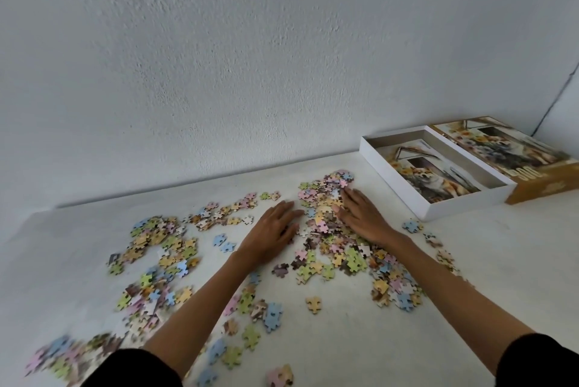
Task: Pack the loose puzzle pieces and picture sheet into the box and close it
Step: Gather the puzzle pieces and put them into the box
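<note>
Several loose pastel puzzle pieces lie scattered over the white table, with the densest heap (pixel 326 198) in the middle. My left hand (pixel 272 233) lies flat on the table, fingers straight, at the heap's left edge. My right hand (pixel 360 214) rests flat on top of the heap, fingers spread. The open white box base (pixel 438 212) sits at the back right with the picture sheet (pixel 432 176) lying inside it. The box lid (pixel 532 186) with the dog picture lies just behind the base.
More piece clusters lie at the left (pixel 156 239), front left (pixel 62 355) and right (pixel 394 286). A white wall (pixel 250 57) rises directly behind the table. Bare table surface (pixel 517 261) shows in front of the box.
</note>
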A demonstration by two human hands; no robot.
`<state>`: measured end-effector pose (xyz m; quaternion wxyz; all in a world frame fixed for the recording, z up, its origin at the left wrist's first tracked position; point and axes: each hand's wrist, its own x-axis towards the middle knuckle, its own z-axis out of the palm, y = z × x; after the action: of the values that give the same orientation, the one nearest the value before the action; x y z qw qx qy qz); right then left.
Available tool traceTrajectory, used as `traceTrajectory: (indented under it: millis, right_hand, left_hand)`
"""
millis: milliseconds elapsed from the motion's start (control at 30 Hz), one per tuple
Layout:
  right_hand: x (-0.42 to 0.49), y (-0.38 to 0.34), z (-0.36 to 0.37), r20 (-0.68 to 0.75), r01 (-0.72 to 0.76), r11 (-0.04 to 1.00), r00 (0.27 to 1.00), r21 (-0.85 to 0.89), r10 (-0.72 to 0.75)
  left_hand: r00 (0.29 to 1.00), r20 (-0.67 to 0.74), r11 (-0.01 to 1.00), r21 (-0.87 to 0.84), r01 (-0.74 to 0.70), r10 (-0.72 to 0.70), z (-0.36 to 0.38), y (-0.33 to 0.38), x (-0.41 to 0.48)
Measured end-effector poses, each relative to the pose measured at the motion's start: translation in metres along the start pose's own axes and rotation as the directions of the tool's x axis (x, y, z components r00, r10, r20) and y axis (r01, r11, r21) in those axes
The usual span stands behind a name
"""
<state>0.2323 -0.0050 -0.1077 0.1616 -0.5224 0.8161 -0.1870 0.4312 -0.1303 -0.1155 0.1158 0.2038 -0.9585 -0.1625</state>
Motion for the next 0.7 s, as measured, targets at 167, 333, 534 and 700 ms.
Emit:
traceTrajectory:
  millis: [167,333,534,700]
  right_hand:
    - [0.011,0.004,-0.008,-0.413,0.114,0.963,0.911,0.245,-0.003]
    - [0.049,0.021,-0.018,-0.226,-0.074,0.981,0.967,0.181,0.115]
    - [0.074,-0.006,-0.006,-0.037,-0.036,0.998,0.999,0.053,0.038]
    - [0.076,-0.035,0.010,0.045,0.154,0.986,0.987,-0.063,-0.152]
  left_hand:
    - [1.000,-0.003,1.000,-0.003,0.008,-0.008,-0.002,0.001,-0.002]
    - [1.000,0.000,1.000,-0.005,0.005,-0.005,-0.006,0.002,-0.008]
    - [1.000,-0.005,1.000,-0.013,0.022,-0.022,-0.010,0.002,-0.011]
    - [0.986,-0.125,0.994,0.015,0.112,-0.109,-0.013,-0.003,-0.017]
